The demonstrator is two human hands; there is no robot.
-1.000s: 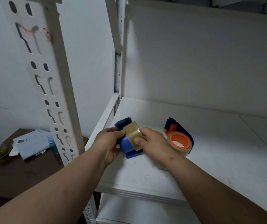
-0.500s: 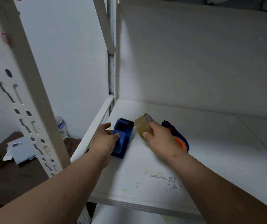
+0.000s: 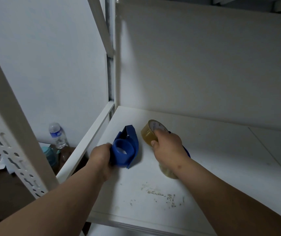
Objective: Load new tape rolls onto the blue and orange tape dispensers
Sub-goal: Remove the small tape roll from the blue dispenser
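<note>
On the white shelf, the blue dispenser is gripped by the left hand and the brown tape roll by the right hand, held apart; misalignment with the hub could likely jam the roll.

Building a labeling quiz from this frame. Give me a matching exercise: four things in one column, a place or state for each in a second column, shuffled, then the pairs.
Things
1. blue dispenser
2. brown tape roll
3. water bottle
4. scuff marks

Places or states
A. stands upright on the dark table outside the rack, beside the wall
B. gripped by the left hand, hub empty
C. on the white shelf, near its front edge
D. held by the right hand, off the hub

Pairs: 1-B, 2-D, 3-A, 4-C
</note>
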